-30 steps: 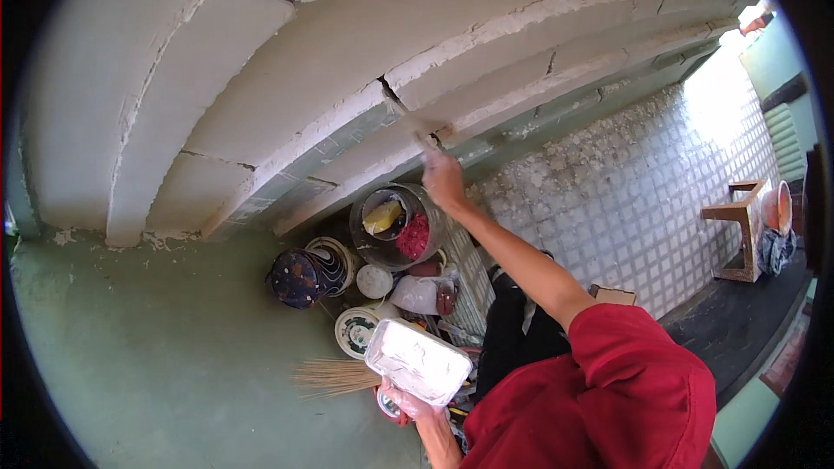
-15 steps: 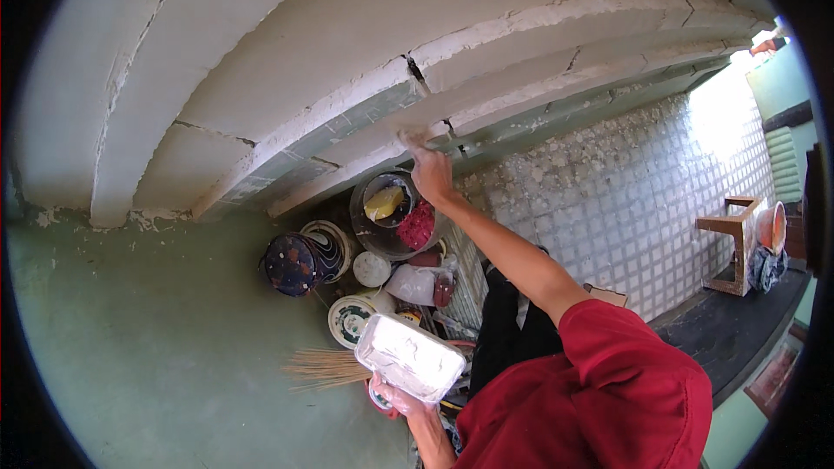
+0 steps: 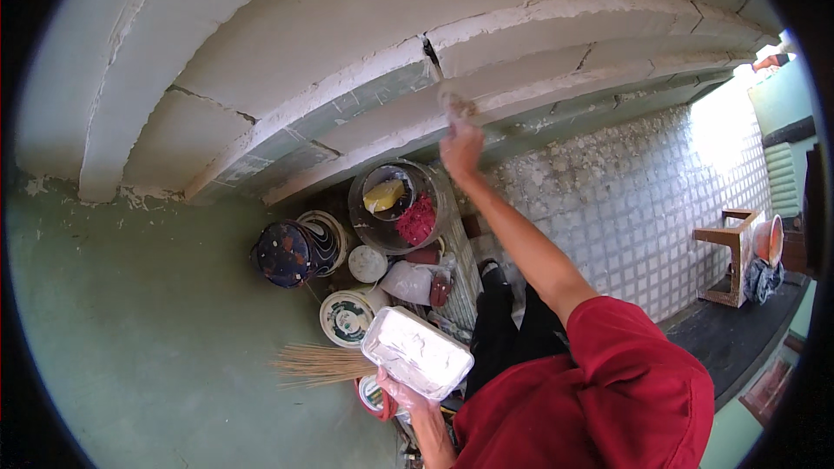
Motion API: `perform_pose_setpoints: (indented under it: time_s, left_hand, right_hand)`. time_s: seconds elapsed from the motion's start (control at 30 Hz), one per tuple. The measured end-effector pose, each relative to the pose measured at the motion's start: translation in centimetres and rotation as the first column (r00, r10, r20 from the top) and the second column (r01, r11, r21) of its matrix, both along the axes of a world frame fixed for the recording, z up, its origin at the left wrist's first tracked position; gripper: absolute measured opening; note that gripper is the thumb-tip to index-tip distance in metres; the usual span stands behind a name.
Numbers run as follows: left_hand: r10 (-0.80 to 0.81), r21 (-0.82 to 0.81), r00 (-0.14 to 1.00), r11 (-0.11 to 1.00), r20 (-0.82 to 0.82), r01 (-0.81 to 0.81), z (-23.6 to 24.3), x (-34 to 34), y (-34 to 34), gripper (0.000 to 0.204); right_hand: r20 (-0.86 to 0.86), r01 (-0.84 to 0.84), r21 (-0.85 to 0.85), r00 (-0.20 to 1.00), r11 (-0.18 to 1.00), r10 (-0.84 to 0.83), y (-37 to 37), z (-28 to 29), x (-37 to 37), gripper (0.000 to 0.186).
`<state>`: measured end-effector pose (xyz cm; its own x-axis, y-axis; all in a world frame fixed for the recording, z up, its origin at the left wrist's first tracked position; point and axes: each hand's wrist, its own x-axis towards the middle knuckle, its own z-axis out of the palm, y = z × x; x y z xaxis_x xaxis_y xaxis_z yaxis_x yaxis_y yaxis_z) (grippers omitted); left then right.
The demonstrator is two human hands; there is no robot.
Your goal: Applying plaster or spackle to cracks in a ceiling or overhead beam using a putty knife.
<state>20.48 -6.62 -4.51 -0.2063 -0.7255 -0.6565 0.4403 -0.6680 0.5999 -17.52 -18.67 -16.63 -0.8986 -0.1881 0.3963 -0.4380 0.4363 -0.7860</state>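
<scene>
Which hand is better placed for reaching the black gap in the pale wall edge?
Probably the right hand: it is stretched out close to the gap, while the left hand holds the white tray, farther away. Blur hides whether the right grip holds anything.

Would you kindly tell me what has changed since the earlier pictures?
The right hand has moved from beside the lower pale band toward the dark gap in the band above. The left hand still holds the white-filled tray; the dark bucket stayed put.
</scene>
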Motion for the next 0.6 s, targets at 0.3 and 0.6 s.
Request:
perform_pose_setpoints:
  time_s: [0.3, 0.6]
  left_hand:
    - [-0.004, -0.042, 1.0, 0.999, -0.031, 0.003, -1.0, 0.2, -0.3, 0.071]
    - [0.036, 0.01, 0.996, 0.999, -0.079, -0.035, -2.9, 1.9, 0.9, 0.068]
  right_hand:
    - [0.245, -0.136, 0.009, 0.961, 0.991, 0.13, 2.0, 1.1, 1.6, 0.043]
    - [0.037, 0.236, -0.062, 0.972, 0.97, -0.234, 2.0, -2.1, -4.0, 0.029]
